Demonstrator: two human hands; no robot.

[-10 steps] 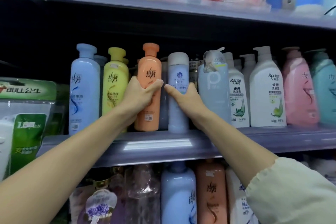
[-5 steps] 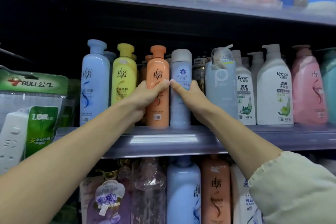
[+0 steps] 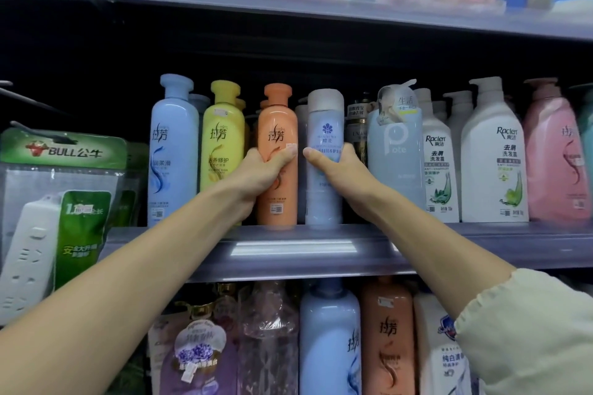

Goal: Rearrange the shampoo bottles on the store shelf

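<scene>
**Two hands, two neighbouring bottles on the middle shelf**

While both arms reach up and forward to the middle shelf [image 3: 288, 250], each hand has a bottle of its own. The left hand [image 3: 261, 175] is wrapped around the orange bottle [image 3: 277, 151], thumb across the front label, the other fingers out of sight behind. The right hand [image 3: 333, 167] is clasped around the pale blue bottle with the grey cap [image 3: 324, 138], thumb pointing left across its front. The two thumbs nearly meet in the narrow gap between the bottles, which stand just beside each other.

Both bottles stand upright, long axes vertical, bases apparently on the shelf near its front lip; whether either is lifted clear I cannot tell. They sit straight ahead of the person, slightly above the forearms. To the left stand the yellow bottle [image 3: 223, 141] and the light blue bottle [image 3: 173, 144]; to the right, the translucent blue pump bottle [image 3: 396, 154] crowds the right hand's knuckles.

My guess is that the pair is about to be shifted or swapped. Each hand is nearest its own bottle, so any swap means the arms crossing or one bottle coming forward first.
</scene>
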